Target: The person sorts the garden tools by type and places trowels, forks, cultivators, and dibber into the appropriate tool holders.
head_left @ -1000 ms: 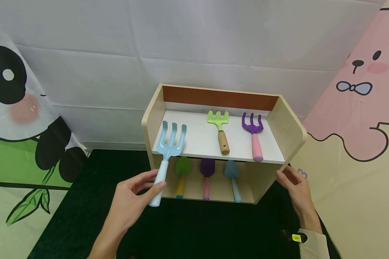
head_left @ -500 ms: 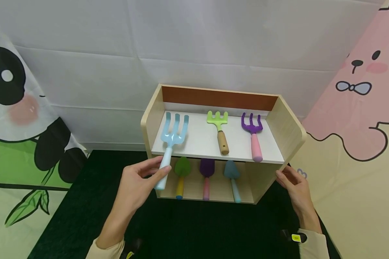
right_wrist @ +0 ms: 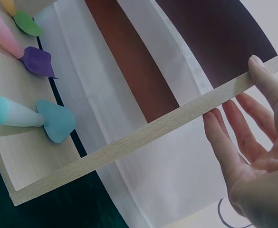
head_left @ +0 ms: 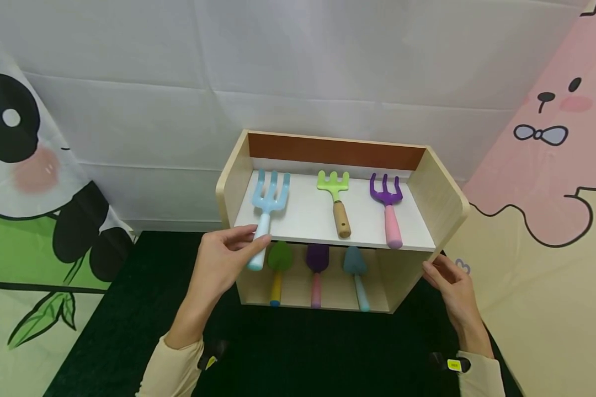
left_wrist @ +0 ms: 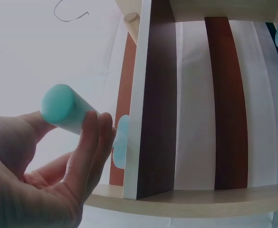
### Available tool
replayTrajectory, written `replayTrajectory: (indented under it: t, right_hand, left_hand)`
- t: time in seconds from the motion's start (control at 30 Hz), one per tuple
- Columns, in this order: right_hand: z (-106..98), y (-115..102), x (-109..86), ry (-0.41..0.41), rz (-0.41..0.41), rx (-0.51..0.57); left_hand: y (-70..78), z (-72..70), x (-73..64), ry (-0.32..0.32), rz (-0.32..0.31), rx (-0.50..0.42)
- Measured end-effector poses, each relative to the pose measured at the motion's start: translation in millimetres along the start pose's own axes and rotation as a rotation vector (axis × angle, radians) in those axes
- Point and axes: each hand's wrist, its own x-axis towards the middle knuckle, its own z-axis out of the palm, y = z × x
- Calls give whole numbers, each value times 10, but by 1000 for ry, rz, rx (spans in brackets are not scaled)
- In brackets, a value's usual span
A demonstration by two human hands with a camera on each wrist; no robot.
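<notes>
My left hand [head_left: 218, 262] pinches the pale blue handle of a hand fork [head_left: 270, 203] between thumb and fingers. Its three tines overlap the left part of the white upper shelf board [head_left: 303, 220] in the head view, and the handle juts past the front edge. From the left wrist, the turquoise handle end [left_wrist: 58, 104] faces the camera, with the middle of the fork hidden behind the fingers. With thumb inside and fingers outside, my right hand [head_left: 454, 292] grips the right side panel of the wooden shelf unit [head_left: 442, 193].
On the upper board lie a green hand fork [head_left: 341, 219] and a purple one [head_left: 392, 220]. A green trowel [head_left: 280, 256], a purple trowel [head_left: 318, 259] and a blue trowel [head_left: 355, 262] occupy the lower level. Dark green cloth [head_left: 328, 353] covers the surface in front.
My left hand has carried the blue hand fork forward and slightly right, bringing it from in front of the unit to over the upper board. The right hand has stayed on the side panel.
</notes>
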Motion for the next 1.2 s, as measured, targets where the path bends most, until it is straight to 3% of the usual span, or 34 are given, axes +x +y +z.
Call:
replayTrajectory:
  t: [0.33,0.6,0.97,1.2]
  right_hand:
    - [0,-32,-5,3,11,-15]
    - [13,-47,-20,16,31,-29]
    - [16,-38,-21,10,16,-11]
    - [18,-39,-23,12,24,-7]
  left_hand:
    - [73,78,179,-4,20,17]
    - [150,119,267,-18,-2,18]
    - [158,151,350,-78,5,10]
    - [155,238,369,-17,63,66]
